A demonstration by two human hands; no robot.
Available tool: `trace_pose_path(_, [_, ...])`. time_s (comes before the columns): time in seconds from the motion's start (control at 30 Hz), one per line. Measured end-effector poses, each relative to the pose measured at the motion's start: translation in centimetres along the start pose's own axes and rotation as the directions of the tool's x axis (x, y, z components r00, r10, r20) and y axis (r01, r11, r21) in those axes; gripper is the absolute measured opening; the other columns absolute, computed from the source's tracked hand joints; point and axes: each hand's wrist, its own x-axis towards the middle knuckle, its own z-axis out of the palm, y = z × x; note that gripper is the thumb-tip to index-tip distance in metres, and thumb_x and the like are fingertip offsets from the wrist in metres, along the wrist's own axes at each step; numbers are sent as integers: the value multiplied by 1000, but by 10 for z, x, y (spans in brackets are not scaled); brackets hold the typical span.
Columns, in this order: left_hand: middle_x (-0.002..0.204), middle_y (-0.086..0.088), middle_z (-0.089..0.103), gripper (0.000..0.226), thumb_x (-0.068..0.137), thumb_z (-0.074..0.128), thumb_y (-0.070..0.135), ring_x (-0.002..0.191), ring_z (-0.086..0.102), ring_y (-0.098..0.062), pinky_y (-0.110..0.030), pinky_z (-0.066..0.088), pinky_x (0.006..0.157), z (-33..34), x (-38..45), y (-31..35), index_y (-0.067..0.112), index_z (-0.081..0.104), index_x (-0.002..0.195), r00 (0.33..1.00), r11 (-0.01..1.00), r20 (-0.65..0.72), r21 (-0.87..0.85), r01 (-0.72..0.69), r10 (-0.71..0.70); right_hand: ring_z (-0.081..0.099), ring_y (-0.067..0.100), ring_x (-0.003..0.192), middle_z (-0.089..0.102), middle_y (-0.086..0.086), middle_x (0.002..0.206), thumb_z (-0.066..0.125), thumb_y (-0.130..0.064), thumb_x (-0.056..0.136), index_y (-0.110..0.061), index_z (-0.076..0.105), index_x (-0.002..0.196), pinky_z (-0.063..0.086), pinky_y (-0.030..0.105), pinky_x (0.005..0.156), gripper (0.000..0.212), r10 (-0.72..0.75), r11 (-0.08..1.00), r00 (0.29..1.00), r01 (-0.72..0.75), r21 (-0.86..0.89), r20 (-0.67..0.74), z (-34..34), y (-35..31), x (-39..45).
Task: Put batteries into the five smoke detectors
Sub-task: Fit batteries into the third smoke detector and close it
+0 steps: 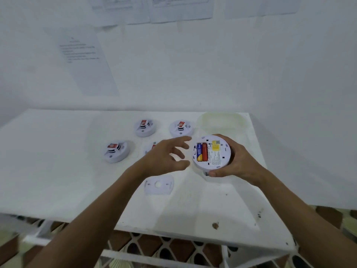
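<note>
Here the right hand grips the light, rigid smoke detector by its rim above the desk, batteries seated; left hand hovers, fingers spread.

1. We see a white table with a worn top, and a brown chip in its surface near the front edge.
2. We find a pale, see-through plastic tub at the table's far right corner.
3. We see a white wall behind the table, with several printed sheets stuck to it.
4. We note one sheet of paper hanging tilted on the left; its text is too blurred to read.
5. We see more sheets along the top edge, partly cut off.
6. We make out a floor of brown and dark patterned tiles under the table.
</note>
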Motion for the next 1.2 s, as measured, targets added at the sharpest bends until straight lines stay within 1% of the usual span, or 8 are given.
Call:
trace_pose_path(0.2, [120,11,61,63,75,79,33,99,60,-3,-30,56,86,-11,-30,-52,35,52,132,984,980,-49,92,178,-174,63,9,113,67,-9,121,91,6,55,-25,55,131,56,23,83,90,14,1000,998,-15,3,57,18,0,11])
trace_pose_path(0.33, [121,12,57,65,71,81,39,102,56,-1,-28,53,86,-17,-46,-75,34,53,130,972,964,-72,125,233,-225,62,8,114,67,-10,120,92,7,55,-26,54,132,56,24,82,92,24,999,996,-22,-24,87,30,-4,21])
trace_pose_path(0.47, [123,12,48,77,68,83,42,104,50,-5,-19,43,82,-21,-55,-94,33,48,135,953,928,20,234,289,-302,62,-1,109,68,-21,113,91,7,55,-34,54,125,55,19,78,89,32,998,996,-27,-63,88,35,-6,29])
trace_pose_path(0.6, [121,10,42,87,66,84,45,107,44,-9,-22,41,85,-16,-56,-103,28,43,141,929,890,84,329,316,-360,62,-1,108,67,-23,112,92,3,54,-37,54,124,57,21,79,89,55,995,993,-46,-89,102,36,-6,32])
trace_pose_path(0.7, [120,8,42,87,65,84,45,108,43,-11,-23,40,88,-15,-56,-105,24,46,140,931,885,80,351,308,-356,61,3,113,67,-21,116,94,-1,53,-37,53,127,56,22,84,92,63,994,993,-53,-99,101,37,-5,36])
trace_pose_path(0.97, [109,4,50,56,65,83,43,96,50,-13,-27,50,82,-15,-59,-100,18,68,113,945,882,61,382,275,-321,59,9,119,65,-13,124,95,-14,49,-34,52,134,55,30,94,96,57,994,992,-46,-101,116,34,-4,41])
trace_pose_path(1.1, [105,6,52,60,63,83,46,93,52,-12,-27,51,79,-20,-67,-94,18,66,113,960,897,-28,350,269,-277,60,6,117,66,-15,122,96,-6,51,-33,53,133,56,28,93,96,59,994,989,-44,-105,138,32,-2,43])
trace_pose_path(1.2, [103,6,56,61,62,84,46,91,54,-9,-19,47,74,-34,-67,-82,18,65,113,972,916,-128,329,230,-198,60,3,114,66,-18,119,94,-3,53,-33,53,132,56,22,89,94,52,993,986,-35,-110,155,32,-2,45])
